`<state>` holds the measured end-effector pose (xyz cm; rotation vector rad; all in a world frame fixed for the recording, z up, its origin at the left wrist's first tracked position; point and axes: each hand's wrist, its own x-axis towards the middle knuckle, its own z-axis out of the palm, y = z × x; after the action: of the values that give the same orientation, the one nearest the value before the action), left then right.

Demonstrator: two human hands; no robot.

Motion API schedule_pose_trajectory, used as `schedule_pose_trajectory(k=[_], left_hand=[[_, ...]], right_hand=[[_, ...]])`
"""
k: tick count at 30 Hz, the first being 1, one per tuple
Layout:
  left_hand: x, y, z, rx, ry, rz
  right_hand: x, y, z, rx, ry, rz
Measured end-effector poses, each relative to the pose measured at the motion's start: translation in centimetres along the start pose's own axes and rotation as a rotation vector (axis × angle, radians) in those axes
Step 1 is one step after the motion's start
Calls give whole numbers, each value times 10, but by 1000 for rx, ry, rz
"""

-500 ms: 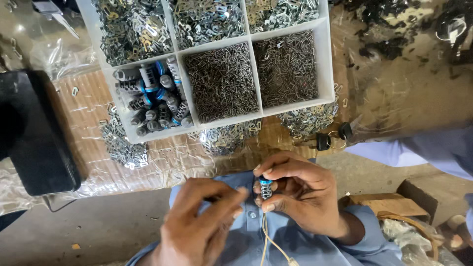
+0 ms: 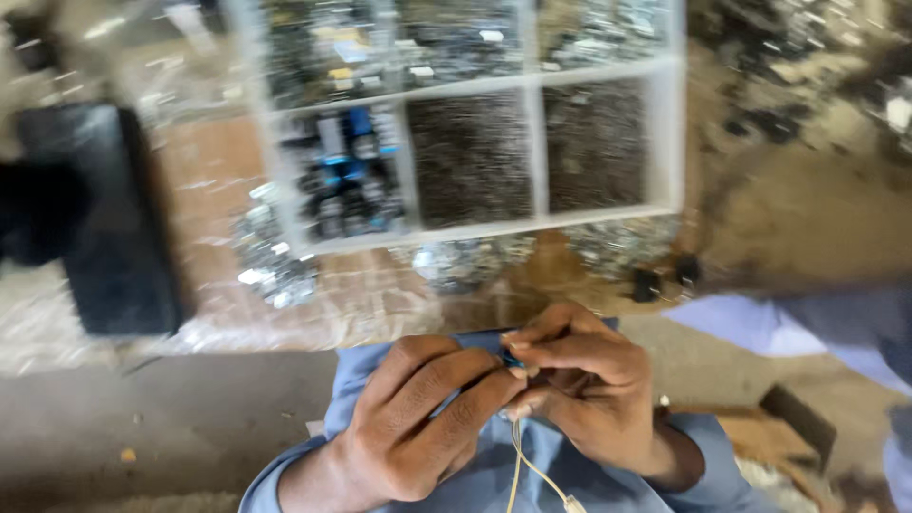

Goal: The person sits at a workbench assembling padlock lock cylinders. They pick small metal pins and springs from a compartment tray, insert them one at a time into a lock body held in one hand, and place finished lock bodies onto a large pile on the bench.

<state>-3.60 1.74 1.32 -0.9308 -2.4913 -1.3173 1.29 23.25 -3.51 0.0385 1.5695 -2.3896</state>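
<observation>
Nearest to me: both hands meet over my lap, above the blue shirt [image 2: 560, 465]. Left hand [image 2: 418, 423] curled, fingers reaching right, fingertips pressed against a small blue part [image 2: 513, 360]. Right hand [image 2: 584, 389] closed around the same part from the other side, fingers folded over it, thumb underneath. Only a sliver of the part shows between the fingertips; its shape I cannot tell. A pale cord [image 2: 518, 470] hangs down from under the hands and runs off toward the lower edge, ending in a small light plug [image 2: 573, 504].

Just right of my right wrist: a brown cardboard piece [image 2: 760, 427] on the floor. Far right, someone else's pale blue sleeve [image 2: 807, 328] enters the view.

Beyond the hands: a bench edge covered in clear plastic sheet [image 2: 313, 309]. Loose heaps of small shiny metal bits [image 2: 271, 266] lie on it, left and centre. Two small dark pieces [image 2: 665, 275] sit near the tray's right corner.

Farther: a white divided tray [image 2: 665, 142]. Lower left compartment holds blue and dark parts [image 2: 347, 176]; the two compartments beside it hold fine dark pieces [image 2: 470, 157]. Upper compartments hold shiny metal, too blurred to tell apart.

Far left: a black box [image 2: 104, 218] on the bench
</observation>
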Motion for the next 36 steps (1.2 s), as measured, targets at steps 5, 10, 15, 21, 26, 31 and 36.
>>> schedule_pose_trajectory(k=[5, 10, 15, 21, 26, 31, 36], left_hand=[[-22, 1, -19, 80, 0, -4], [-44, 6, -20, -539, -63, -678], [-37, -4, -19, 177, 109, -403], [-33, -27, -9, 563, -24, -524], [-34, -28, -8, 613, -42, -532], [-32, -31, -13, 574, -14, -519], [-36, -32, -12, 485, 6, -542]], right_hand=[[6, 5, 6, 48, -71, 134], [17, 16, 7, -31, -359, 19], [19, 18, 10, 174, -182, 151], [17, 10, 6, 149, -200, 66], [14, 6, 5, 168, -172, 79], [18, 6, 4, 145, -205, 59], [17, 4, 5, 190, -237, 51]])
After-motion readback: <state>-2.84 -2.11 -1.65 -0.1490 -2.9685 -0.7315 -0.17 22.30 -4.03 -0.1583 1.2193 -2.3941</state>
